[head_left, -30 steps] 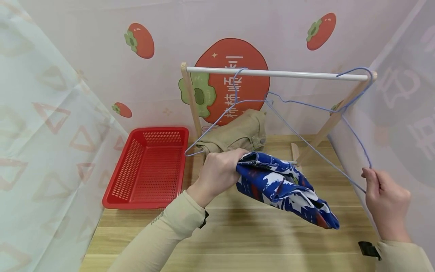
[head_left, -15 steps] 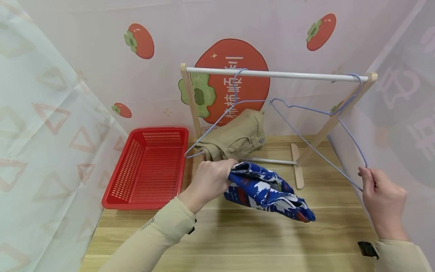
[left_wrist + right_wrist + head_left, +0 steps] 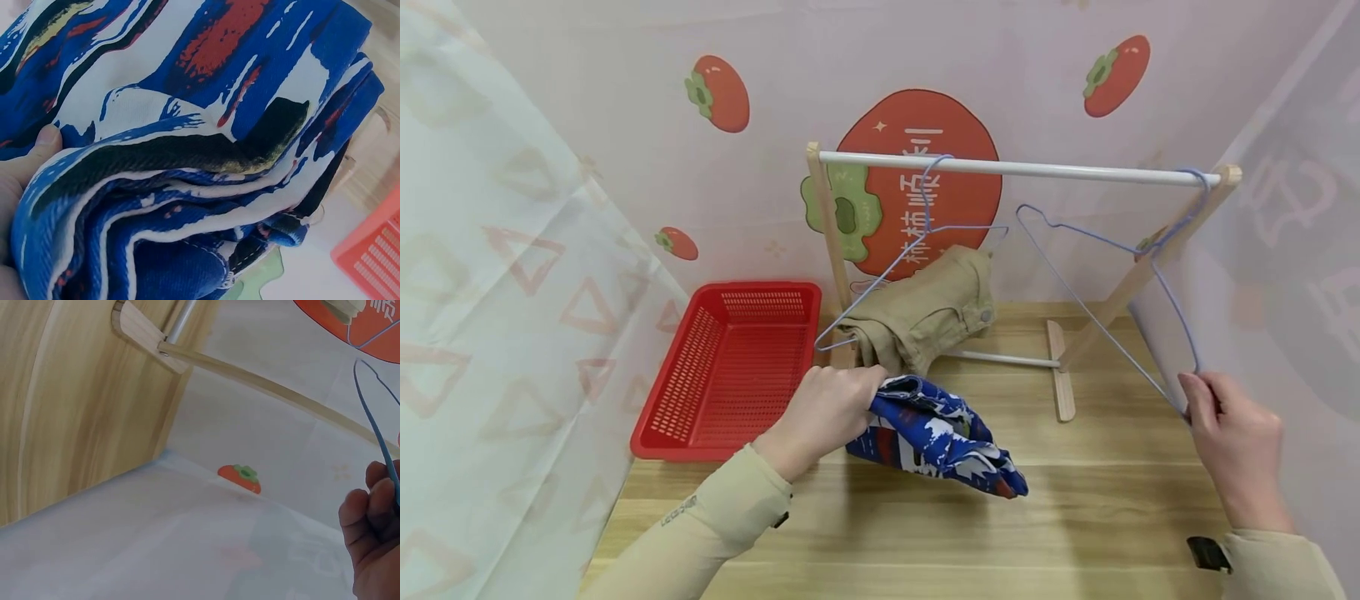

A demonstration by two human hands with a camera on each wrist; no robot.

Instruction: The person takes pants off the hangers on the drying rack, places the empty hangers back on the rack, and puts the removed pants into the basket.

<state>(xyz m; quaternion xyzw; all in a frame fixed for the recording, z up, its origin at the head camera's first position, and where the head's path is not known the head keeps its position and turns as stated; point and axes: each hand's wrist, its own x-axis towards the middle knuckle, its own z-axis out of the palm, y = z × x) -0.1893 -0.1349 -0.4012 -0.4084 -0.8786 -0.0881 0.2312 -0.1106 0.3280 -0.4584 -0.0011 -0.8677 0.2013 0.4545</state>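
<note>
My left hand grips one end of a folded garment, blue with white, red and black patches, held above the table. Its layered folds fill the left wrist view, with a thumb at the left edge. At the right, my right hand pinches the lower corner of a blue wire hanger, whose hook is over the right end of the rack's bar. Curled fingers on the wire show in the right wrist view. A second blue hanger hangs farther left, with folded khaki trousers on it.
A red plastic basket stands at the left on the wooden table. The rack's wooden foot rests behind the garment on the right. Printed cloth walls enclose the back and both sides.
My left hand has moved left and down with the patterned garment, away from the right hanger. That hanger's hook now sits closer over the bar, and my right hand has shifted slightly left.
</note>
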